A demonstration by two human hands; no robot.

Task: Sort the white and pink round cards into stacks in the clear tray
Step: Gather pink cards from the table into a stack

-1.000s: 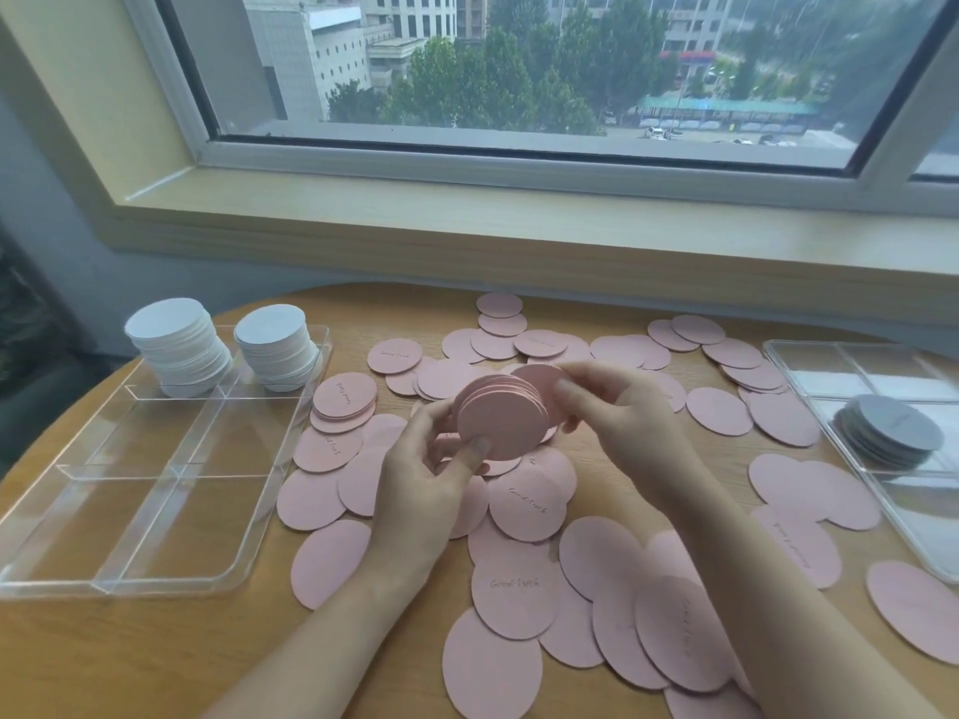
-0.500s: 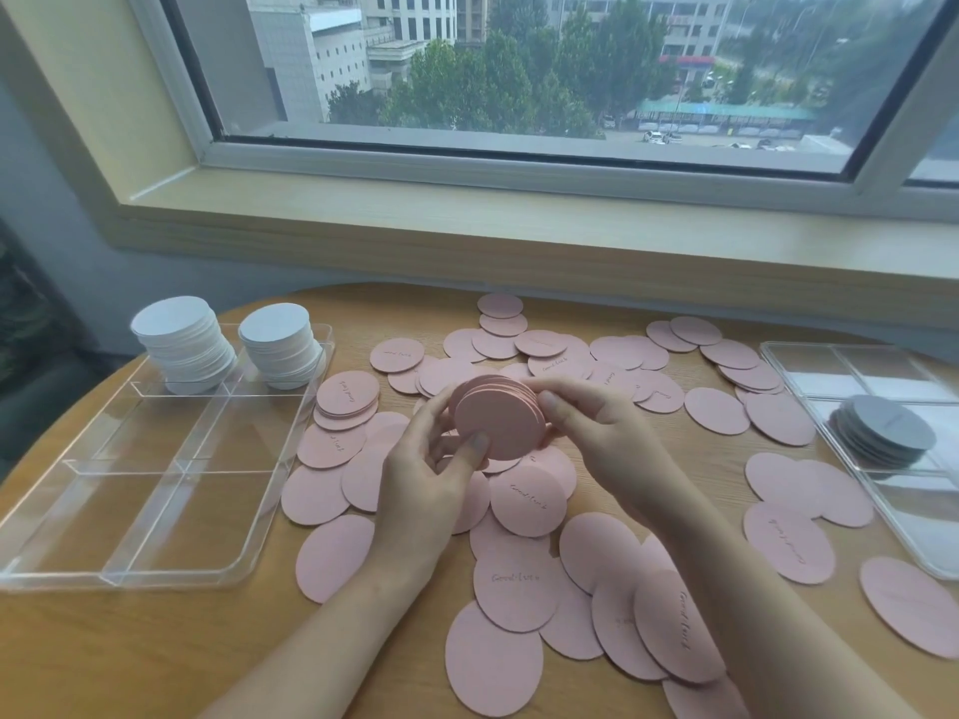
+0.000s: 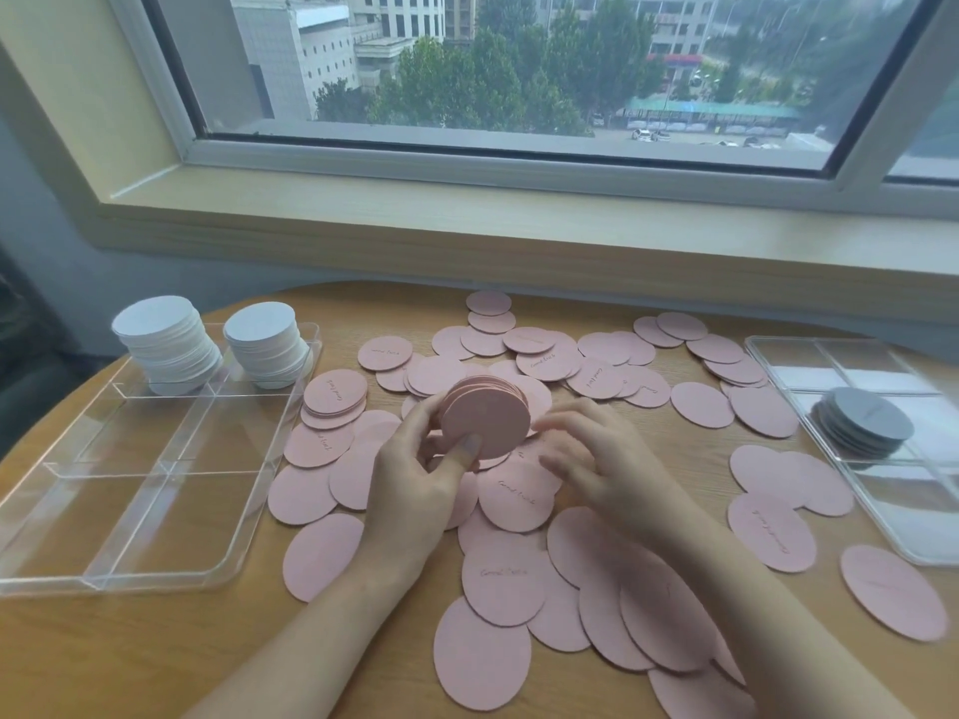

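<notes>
Head view: left hand (image 3: 415, 490) grasps a stack of pink round cards (image 3: 485, 417) above the table, thumb pressed on the near face, fingers behind. The stack stands on edge, flat face toward the camera, its axis running away from the viewer. Right hand (image 3: 597, 459), just right of the grip, is blurred; fingers appear loose, holding nothing. Clear tray (image 3: 155, 511) lies well left of the grip.

A round wooden table (image 3: 129, 661) is seen under the hands. Loose pink round cards (image 3: 503, 578) are spread across it beneath and around both hands, many overlapping. A clear tray (image 3: 78, 573) is set on it to the left of the hands, and a second clear tray (image 3: 929, 516) to their right.
</notes>
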